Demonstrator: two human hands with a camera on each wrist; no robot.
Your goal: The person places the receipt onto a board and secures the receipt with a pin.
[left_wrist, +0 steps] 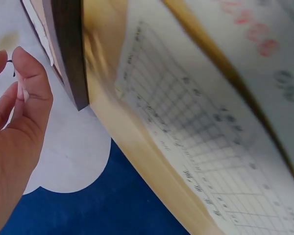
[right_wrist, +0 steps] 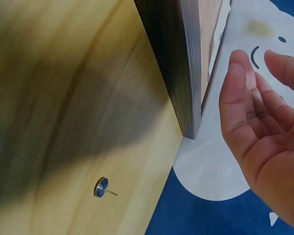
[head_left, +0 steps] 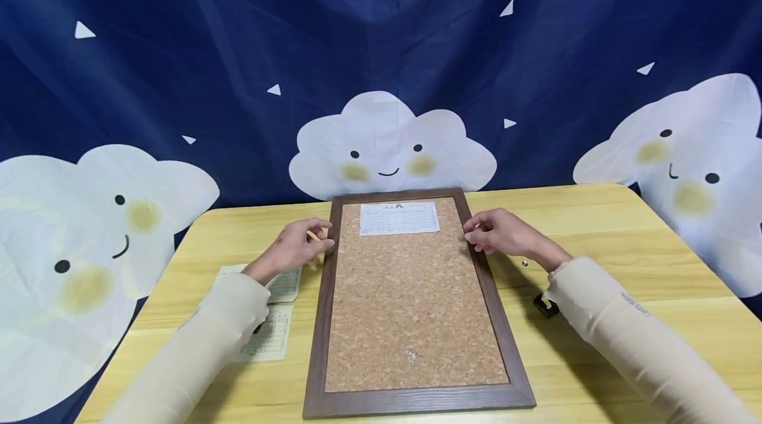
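A cork board (head_left: 417, 292) with a dark brown wooden frame (head_left: 320, 344) lies on the table, its long sides running away from me. Near its far end is a white printed form (head_left: 399, 218). My left hand (head_left: 300, 243) is at the left side of the frame, fingers loosely bent, with a gap between thumb and forefinger in the left wrist view. At the opposite side is my right hand (head_left: 506, 233), its thumb apart from its relaxed fingers (right_wrist: 237, 93) in the right wrist view. Neither hand holds anything visible.
Printed sheets (head_left: 270, 335) lie left of the board, partly under my left sleeve. On the right, a metal thumbtack (right_wrist: 102, 187) rests point sideways on the wooden table (head_left: 643, 258), and a small black object (head_left: 546, 305) sits beside my sleeve. A blue cloud-patterned curtain (head_left: 238, 27) hangs behind.
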